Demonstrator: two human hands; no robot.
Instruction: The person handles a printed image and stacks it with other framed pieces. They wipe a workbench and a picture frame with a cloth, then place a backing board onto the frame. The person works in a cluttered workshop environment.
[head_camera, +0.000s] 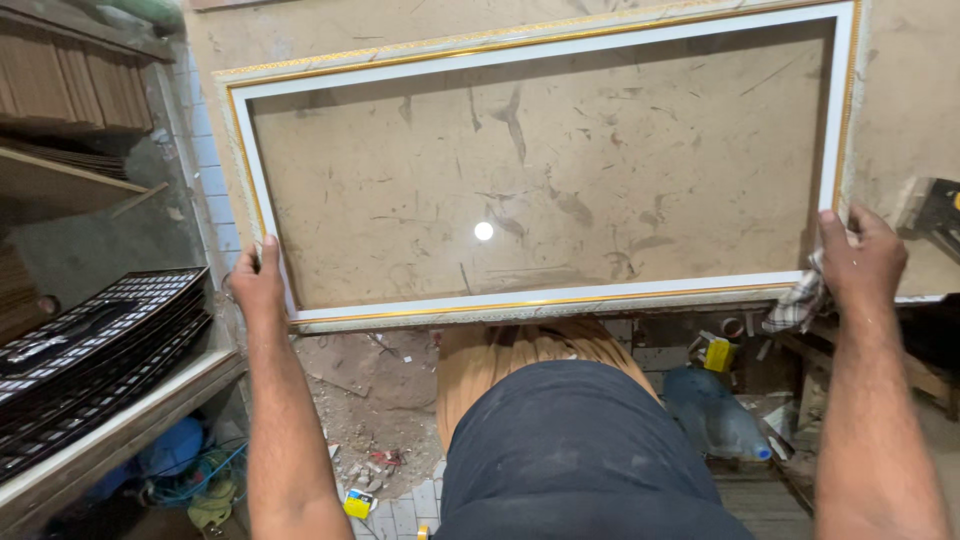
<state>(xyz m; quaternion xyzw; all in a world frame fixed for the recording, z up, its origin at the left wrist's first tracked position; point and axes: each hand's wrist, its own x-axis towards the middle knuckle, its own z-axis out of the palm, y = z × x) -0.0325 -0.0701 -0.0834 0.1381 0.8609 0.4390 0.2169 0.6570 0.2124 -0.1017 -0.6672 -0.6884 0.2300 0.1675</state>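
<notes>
Dusty workshop bench (930, 90) | we are gripping a wide glazed frame (545, 296) | left hand (258, 280), right hand (862, 258), fingers curled over opposite ends | probably rigid, fragile, awkward; checked rag (798, 302) under right palm.

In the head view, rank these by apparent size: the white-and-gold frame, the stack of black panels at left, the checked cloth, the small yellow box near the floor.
1. White-and-gold frame
2. Stack of black panels
3. Checked cloth
4. Small yellow box, though distance from the camera makes the last two unsure.

Frame (540, 160) fills bench — shelf (110, 420) blocks L.
</notes>
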